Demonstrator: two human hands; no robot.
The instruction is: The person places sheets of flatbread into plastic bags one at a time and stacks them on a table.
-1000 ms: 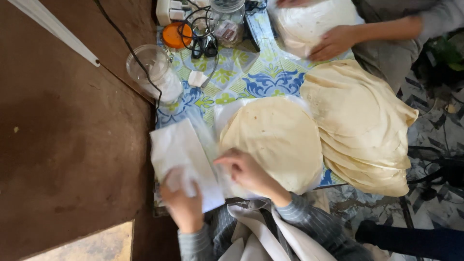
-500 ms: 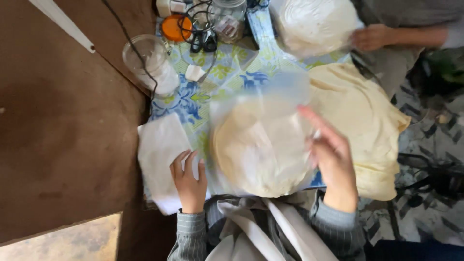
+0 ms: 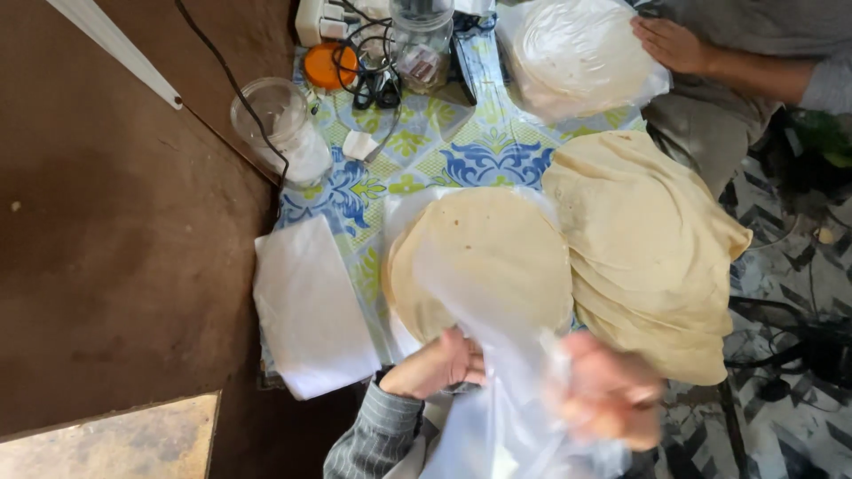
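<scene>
A stack of round pale flatbreads (image 3: pixel 484 253) lies on the patterned table, partly inside a clear plastic bag (image 3: pixel 497 355). My left hand (image 3: pixel 439 365) grips the bag's near edge at the stack's front. My right hand (image 3: pixel 612 390), blurred, clutches the bag's loose plastic to the right. A larger pile of flatbreads (image 3: pixel 652 244) rests just right of the stack.
A pile of white bags (image 3: pixel 311 306) lies at the left on the blue and green tablecloth (image 3: pixel 426 151). Behind stand a clear jar (image 3: pixel 284 129), an orange lid (image 3: pixel 330 64) and tangled cables. Another person's hand (image 3: pixel 670 44) rests on a bagged flatbread stack (image 3: pixel 572 53).
My left hand left the white bag pile and took the bag's near edge. My right hand came down from over the flatbreads to the bag's opening. The bag now lies flatter over the stack.
</scene>
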